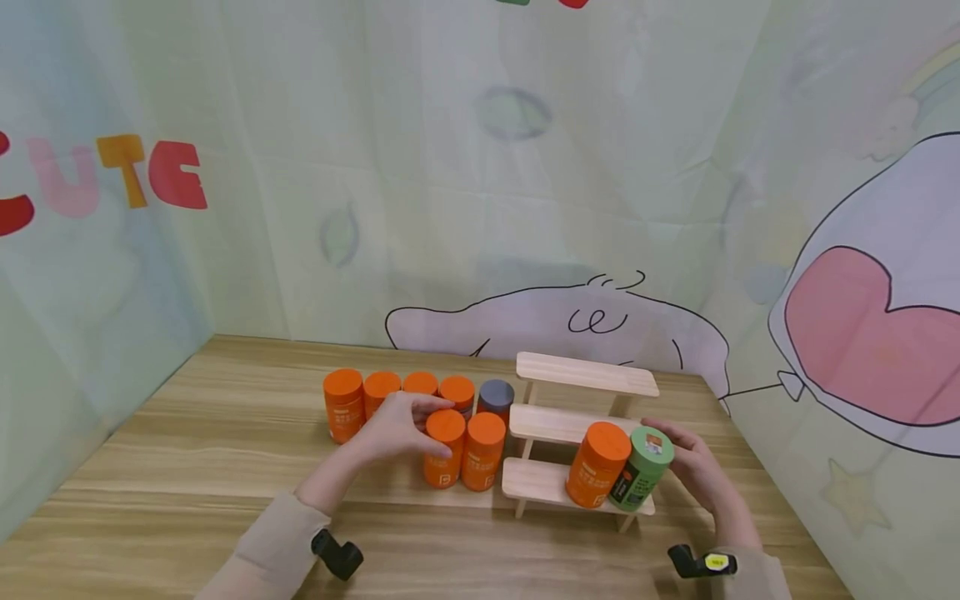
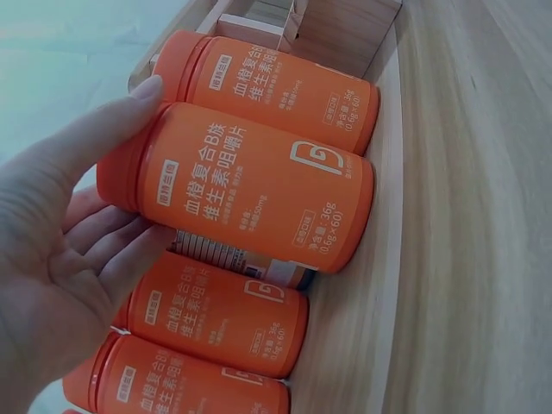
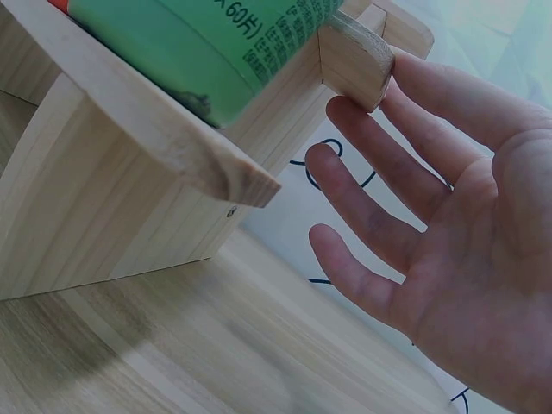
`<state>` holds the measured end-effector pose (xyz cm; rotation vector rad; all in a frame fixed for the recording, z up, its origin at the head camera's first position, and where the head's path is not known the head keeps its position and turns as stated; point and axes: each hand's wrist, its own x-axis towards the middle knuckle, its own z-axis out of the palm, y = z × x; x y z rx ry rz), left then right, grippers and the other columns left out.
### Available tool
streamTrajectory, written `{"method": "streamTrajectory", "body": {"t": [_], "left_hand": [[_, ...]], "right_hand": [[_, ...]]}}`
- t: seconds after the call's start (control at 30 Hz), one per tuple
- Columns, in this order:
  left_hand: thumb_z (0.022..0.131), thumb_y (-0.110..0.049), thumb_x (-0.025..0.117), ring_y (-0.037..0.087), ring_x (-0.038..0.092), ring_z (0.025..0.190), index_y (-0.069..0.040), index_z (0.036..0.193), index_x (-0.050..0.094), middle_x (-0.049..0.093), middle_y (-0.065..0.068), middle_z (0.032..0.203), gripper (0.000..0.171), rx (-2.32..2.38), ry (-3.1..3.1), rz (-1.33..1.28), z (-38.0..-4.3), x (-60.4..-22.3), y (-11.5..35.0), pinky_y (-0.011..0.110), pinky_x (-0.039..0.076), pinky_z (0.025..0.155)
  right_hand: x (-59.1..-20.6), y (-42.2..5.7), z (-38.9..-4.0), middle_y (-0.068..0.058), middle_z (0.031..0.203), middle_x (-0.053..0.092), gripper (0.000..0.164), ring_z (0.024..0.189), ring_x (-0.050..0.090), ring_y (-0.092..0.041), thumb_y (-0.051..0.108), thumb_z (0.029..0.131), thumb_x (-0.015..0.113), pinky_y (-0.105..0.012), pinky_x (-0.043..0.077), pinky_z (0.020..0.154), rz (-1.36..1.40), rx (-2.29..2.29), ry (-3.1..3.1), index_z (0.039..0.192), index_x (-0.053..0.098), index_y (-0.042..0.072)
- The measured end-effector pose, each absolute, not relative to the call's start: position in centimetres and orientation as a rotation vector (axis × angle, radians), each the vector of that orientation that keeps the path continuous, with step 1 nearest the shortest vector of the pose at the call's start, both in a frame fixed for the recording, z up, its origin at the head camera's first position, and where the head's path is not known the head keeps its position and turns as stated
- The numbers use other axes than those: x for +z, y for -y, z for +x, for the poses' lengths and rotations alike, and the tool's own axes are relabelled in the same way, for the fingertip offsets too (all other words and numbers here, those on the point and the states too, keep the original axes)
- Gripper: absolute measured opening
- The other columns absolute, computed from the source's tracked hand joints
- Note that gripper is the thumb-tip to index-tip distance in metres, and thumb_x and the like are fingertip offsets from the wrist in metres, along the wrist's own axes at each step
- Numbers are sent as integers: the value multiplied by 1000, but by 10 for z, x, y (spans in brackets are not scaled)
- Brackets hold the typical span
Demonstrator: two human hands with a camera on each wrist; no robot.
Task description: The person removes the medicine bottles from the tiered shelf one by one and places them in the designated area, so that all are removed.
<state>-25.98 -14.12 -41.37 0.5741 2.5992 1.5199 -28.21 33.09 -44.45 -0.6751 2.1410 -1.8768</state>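
Note:
My left hand [image 1: 393, 429] grips an orange supplement bottle [image 1: 444, 460] near its cap, with the thumb on one side and the fingers on the other. A matching orange bottle [image 1: 483, 454] stands right beside it. In the right wrist view, my right hand [image 3: 466, 181] has its fingers spread and gently bent, thumb and forefinger tips at the end of a wooden shelf tier [image 3: 354, 65]. This three-tier wooden rack [image 1: 585, 373] carries an orange bottle [image 1: 597, 467] and a green bottle [image 1: 643, 468] side by side on its lowest tier.
Behind my left hand, a row of several orange bottles [image 1: 344, 406] ends at a dark-capped bottle [image 1: 496, 398] close to the rack. All stand on the wood-grain table [image 1: 187, 467]. A printed cloth backdrop [image 1: 450, 208] rises along the table's back and sides.

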Motion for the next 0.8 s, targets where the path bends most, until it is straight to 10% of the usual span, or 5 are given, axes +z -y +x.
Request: {"method": "streamTrajectory", "body": {"t": [0.8], "left_hand": [[76,-16,84,27,65,114,-8,125,66,68,11,124,53,2015,-2493,686,-255,-370,95,42,52,99]], "right_hand": [[-443,-329,-281,25,123,60,42,114,53,6,9,104,38,-15,42,92,-657,-1872,-2160,126,62,36]]}}
